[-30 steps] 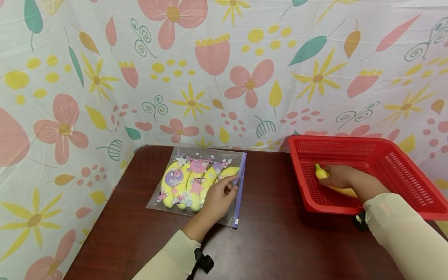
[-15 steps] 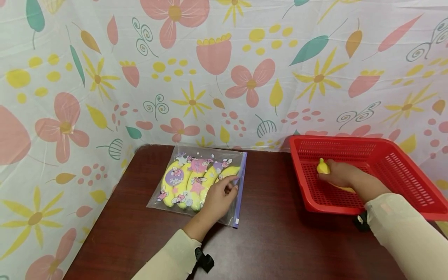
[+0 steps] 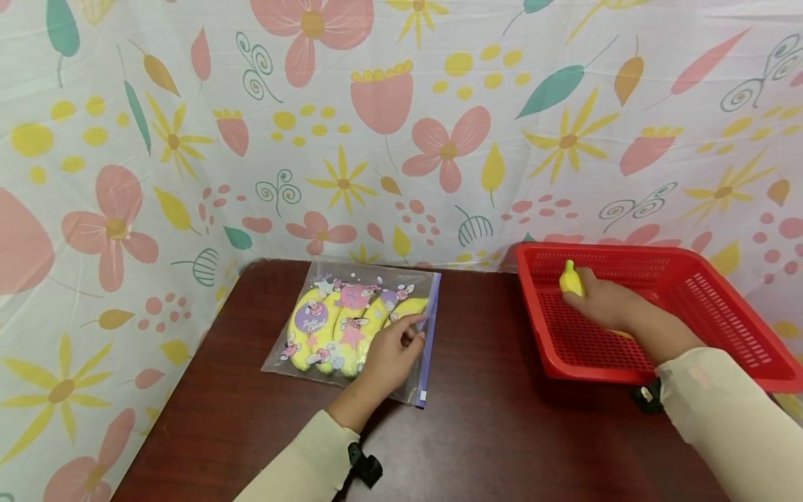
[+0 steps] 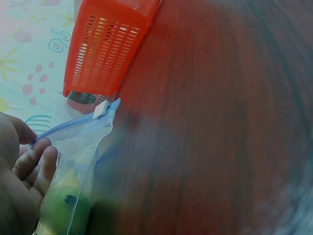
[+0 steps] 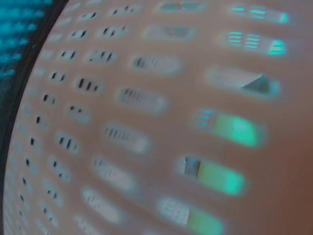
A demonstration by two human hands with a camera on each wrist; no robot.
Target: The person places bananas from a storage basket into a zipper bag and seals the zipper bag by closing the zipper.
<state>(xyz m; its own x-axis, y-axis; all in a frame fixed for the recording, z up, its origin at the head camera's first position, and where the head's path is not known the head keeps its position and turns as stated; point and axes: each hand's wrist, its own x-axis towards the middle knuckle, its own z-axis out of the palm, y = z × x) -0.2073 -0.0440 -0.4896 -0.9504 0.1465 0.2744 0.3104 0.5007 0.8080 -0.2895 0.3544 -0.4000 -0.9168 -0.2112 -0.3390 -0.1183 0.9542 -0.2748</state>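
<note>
My right hand [image 3: 605, 301] grips a yellow banana [image 3: 571, 280] inside the red slotted basket [image 3: 546, 341]. The banana's stem end points up past my thumb, while most of its body is hidden behind the hand. On the left, a clear zip bag [image 3: 401, 390] with a purple slider strip and cartoon print lies flat, with several bananas [image 3: 335, 322] side by side inside. My left hand [image 3: 392, 355] lies over its right part. In the left wrist view, thumb and finger of that hand [image 4: 24, 156] pinch the zip edge [image 4: 73, 121], near the white slider [image 4: 100, 109].
Both the bag and the basket are on a dark wooden table [image 3: 477, 418]. A floral cloth [image 3: 452, 84] hangs behind the table and along its left side. The right wrist view is filled by the basket's slotted wall [image 5: 161, 142], with blurred green and yellow showing through some slots.
My right hand has raised the banana's stem end from the basket floor toward the far wall, tilting it more upright. The left hand and the bag have stayed in place.
</note>
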